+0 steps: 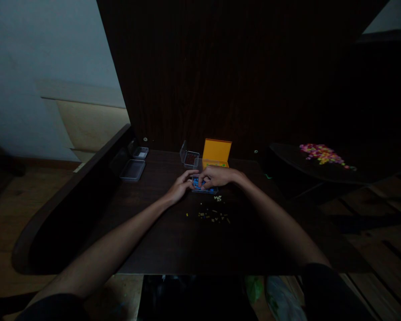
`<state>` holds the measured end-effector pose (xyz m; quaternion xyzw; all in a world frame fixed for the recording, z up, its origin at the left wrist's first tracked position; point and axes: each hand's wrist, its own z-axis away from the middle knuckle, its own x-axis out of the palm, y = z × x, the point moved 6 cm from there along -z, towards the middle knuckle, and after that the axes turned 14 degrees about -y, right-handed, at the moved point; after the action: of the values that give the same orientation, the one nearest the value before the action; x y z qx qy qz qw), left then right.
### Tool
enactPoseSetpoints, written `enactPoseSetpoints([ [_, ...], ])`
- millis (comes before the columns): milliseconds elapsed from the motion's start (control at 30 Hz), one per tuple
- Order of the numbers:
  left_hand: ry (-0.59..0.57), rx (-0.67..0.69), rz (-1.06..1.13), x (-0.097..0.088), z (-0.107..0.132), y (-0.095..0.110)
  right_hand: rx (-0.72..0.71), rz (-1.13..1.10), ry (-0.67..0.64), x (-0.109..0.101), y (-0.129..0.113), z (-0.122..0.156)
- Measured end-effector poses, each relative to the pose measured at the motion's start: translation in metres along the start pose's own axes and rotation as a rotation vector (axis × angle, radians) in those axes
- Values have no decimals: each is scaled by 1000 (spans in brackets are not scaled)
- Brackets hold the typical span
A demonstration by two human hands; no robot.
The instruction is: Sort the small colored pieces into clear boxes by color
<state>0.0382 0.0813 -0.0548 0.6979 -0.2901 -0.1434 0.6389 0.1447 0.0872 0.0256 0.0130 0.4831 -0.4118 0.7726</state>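
A small blue plate (210, 190) with tiny pieces on it lies on the dark wooden table (173, 236). My left hand (179, 186) rests against its left edge, fingers curled onto it. My right hand (215, 176) lies over the top of the plate, fingers bent down in a pinch; what they hold is too small to make out. Several tiny yellowish pieces (214, 216) are scattered on the table just in front of the plate.
An open orange box (216, 153) and a small clear box (189, 158) stand behind the plate. Two clear containers (132, 169) sit at the table's left rim. A pile of pink and yellow bits (321, 154) lies on a dark round surface to the right.
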Motion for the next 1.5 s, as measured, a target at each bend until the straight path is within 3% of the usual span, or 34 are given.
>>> enactPoseSetpoints([
  [133,-1,-1,7,2,1,3,-10,18,63,-5,2,6],
  [700,-6,5,3,2,1,3,-12,107,116,-3,-6,4],
  [1000,-10,8,4,1,0,1,-42,87,44,2,-7,3],
  [1500,9,-1,11,1,1,3,-22,84,117,-2,-6,6],
])
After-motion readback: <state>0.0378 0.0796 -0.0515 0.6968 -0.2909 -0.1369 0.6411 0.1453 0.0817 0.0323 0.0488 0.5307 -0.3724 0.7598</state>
